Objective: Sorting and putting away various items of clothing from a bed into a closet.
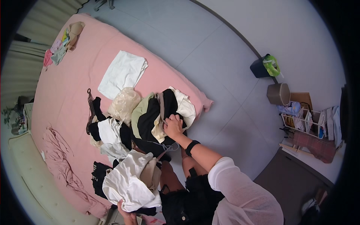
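A large heap of clothes lies along the near edge of the bed's pink sheet (84, 70). My right hand (173, 126) is on the black, green and cream garments (147, 119) at the heap's right part, its fingers closed on a greyish-brown strap or cloth edge. At the lower left, my left hand (125, 211) holds the lower edge of a white garment (129, 180), which lies against a beige one (150, 174). Between them are more white and black clothes (109, 130). A cream lace garment (125, 102) and a folded white cloth (122, 73) lie farther up the bed.
A beige bra (75, 32) and small coloured clothes (58, 54) lie at the bed's far corner. Crumpled pink bedding (64, 174) is near the headboard (28, 180). Two bins (258, 67) stand by the wall, beside a white wire basket (302, 122).
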Demonstrator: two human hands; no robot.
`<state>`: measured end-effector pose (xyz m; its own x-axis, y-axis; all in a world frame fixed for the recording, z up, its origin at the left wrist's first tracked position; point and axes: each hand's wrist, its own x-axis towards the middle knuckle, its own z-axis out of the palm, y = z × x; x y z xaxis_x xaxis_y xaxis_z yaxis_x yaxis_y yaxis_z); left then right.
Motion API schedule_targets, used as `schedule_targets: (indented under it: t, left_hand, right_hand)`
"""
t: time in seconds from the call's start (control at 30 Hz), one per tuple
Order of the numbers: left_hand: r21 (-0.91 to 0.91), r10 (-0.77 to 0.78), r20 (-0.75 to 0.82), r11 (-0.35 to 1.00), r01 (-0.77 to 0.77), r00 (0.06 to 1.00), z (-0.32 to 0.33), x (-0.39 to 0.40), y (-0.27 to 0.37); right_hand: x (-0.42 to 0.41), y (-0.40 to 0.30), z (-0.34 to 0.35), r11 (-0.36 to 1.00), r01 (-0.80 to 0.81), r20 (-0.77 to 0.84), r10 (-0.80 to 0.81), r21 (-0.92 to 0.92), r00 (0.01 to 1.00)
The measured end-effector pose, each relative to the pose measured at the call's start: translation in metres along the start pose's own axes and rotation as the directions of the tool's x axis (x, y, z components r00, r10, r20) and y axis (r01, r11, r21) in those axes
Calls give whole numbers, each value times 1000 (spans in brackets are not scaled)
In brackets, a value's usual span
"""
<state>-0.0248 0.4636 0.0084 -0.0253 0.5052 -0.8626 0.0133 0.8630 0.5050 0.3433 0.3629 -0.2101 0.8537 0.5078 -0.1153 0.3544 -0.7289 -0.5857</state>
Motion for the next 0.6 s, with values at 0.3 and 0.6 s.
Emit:
schedule_targets:
  t: [0.3,0.6]
  left_hand:
    - [12,-12,28,1000,12,1000,12,3,-4]
    - [-23,3,11,1000,-3,1000,26,-9,-2]
  right_hand:
    - [10,26,33,678,-501,188,482,538,856]
    - [-16,-84,27,895,-131,216,40,427,976]
